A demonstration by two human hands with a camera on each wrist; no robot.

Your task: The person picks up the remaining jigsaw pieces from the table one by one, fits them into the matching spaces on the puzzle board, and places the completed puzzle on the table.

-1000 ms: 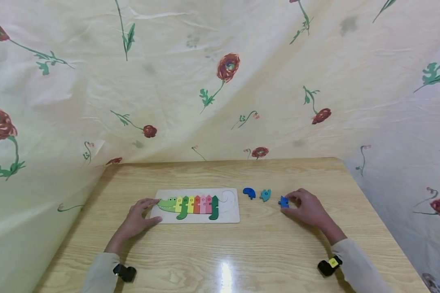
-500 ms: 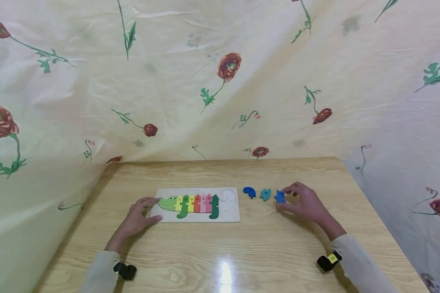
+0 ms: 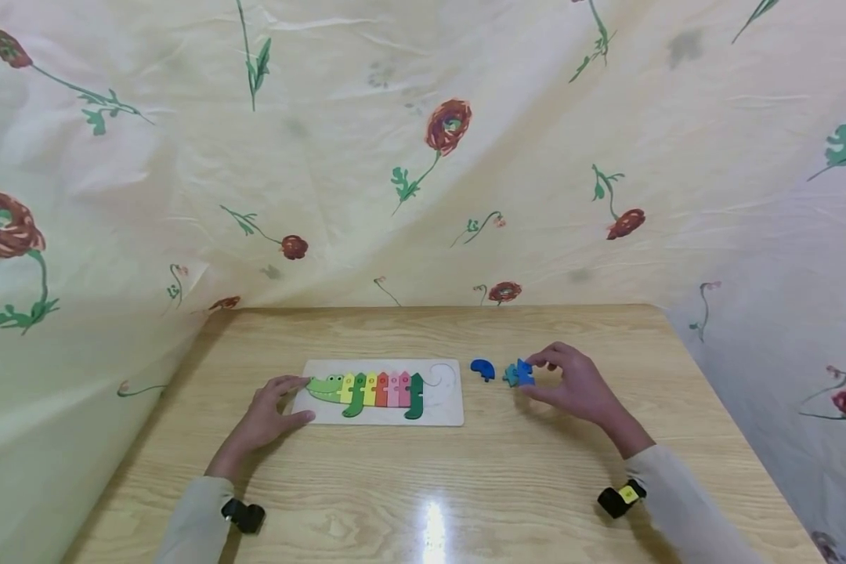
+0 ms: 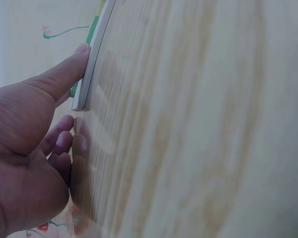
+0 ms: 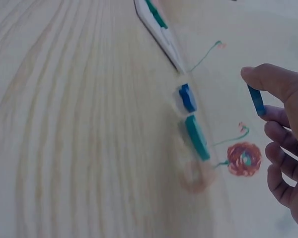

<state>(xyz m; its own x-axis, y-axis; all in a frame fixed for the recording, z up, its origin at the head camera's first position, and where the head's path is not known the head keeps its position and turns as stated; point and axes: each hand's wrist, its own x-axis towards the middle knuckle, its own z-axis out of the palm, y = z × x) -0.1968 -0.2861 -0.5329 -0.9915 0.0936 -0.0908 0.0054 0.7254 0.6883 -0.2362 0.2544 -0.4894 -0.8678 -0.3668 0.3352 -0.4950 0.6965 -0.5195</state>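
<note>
My right hand pinches a blue puzzle piece between thumb and fingers. In the right wrist view this held piece is raised above the tabletop. From the head it overlaps a teal puzzle piece, which lies on the table. My left hand rests at the left end of a white crocodile puzzle board, thumb and index fingertip on it. The left wrist view shows the thumb against the board's edge. A green crocodile head and several coloured body pieces sit on the board.
A dark blue curved puzzle piece lies between the board and the teal piece. The wooden table ends at a flowered cloth behind and at both sides. A drawn tail outline shows at the board's right end.
My right hand has moved left with the blue puzzle piece, up to the teal one, and the piece has lifted. The left hand stays on the board.
</note>
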